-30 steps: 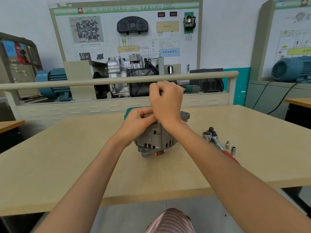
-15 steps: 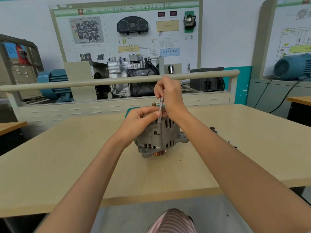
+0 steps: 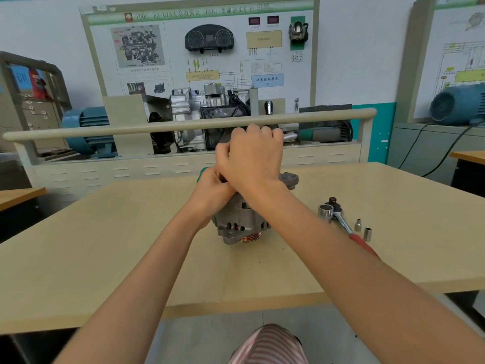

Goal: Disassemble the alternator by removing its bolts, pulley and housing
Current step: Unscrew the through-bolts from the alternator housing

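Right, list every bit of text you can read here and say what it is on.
"DSG", among partly blurred characters: green header strip of the white training board.
"仪表控制单元": light blue label on that board.
Other board captions, red meter displays, right wall chart: too small or blurred.

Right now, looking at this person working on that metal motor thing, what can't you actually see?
Head view only:
- Top of the alternator: hidden behind both hands.
- What the right hand holds: its curled fingers hide any bolt or tool.
- Left hand: its grip is partly covered by the right hand.
- Ratchet: its red handle runs under the right forearm.
- Two small sockets: markings too small to read.
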Action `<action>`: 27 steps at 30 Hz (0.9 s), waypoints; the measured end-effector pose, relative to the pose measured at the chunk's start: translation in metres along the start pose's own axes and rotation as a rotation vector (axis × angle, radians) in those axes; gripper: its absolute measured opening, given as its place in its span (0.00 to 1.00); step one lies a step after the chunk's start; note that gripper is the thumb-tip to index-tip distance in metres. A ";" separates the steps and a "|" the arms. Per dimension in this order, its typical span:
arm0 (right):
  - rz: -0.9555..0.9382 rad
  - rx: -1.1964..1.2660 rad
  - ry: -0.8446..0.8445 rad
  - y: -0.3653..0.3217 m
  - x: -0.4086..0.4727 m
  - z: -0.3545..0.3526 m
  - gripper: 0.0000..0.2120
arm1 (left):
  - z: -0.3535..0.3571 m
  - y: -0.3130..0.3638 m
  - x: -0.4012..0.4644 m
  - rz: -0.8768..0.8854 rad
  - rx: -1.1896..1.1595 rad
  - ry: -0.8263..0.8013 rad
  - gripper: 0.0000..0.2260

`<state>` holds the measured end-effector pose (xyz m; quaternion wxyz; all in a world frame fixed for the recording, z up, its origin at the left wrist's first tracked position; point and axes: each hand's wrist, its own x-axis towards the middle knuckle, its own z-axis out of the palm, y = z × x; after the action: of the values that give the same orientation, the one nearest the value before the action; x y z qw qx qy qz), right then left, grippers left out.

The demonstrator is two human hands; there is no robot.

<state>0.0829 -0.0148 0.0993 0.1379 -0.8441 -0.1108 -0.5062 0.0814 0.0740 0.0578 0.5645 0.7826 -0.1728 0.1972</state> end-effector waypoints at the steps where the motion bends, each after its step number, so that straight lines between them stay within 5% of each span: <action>1: 0.008 0.025 0.005 0.001 0.000 0.001 0.13 | 0.001 0.000 0.000 -0.002 0.002 0.004 0.10; 3: 0.012 0.152 0.059 0.002 -0.001 0.003 0.11 | 0.002 0.000 0.001 0.003 -0.001 0.001 0.09; 6: 0.032 0.534 0.104 0.002 0.002 0.003 0.21 | 0.003 0.001 0.000 0.035 -0.028 -0.019 0.10; 11: 0.315 1.318 -0.150 0.014 0.015 0.001 0.24 | 0.002 0.002 0.002 0.028 -0.052 -0.068 0.08; 16: 0.446 1.637 -0.205 0.014 0.022 0.000 0.24 | 0.002 0.001 0.003 -0.003 -0.085 -0.072 0.05; 19: 0.403 1.424 -0.126 0.011 0.014 0.001 0.24 | 0.000 0.001 0.005 -0.005 -0.071 -0.089 0.06; 22: 0.070 0.601 0.071 0.007 0.000 0.008 0.15 | -0.001 -0.001 0.005 0.026 -0.030 -0.060 0.11; 24: 0.028 0.083 0.075 -0.001 -0.005 0.011 0.14 | -0.001 -0.001 0.004 0.064 0.008 -0.016 0.15; 27: 0.083 0.065 0.089 -0.007 -0.006 0.011 0.14 | -0.001 0.000 0.004 0.085 0.040 -0.025 0.14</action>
<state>0.0869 -0.0043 0.0900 0.1907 -0.8198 -0.0861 -0.5331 0.0844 0.0744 0.0599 0.5377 0.7882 -0.2087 0.2147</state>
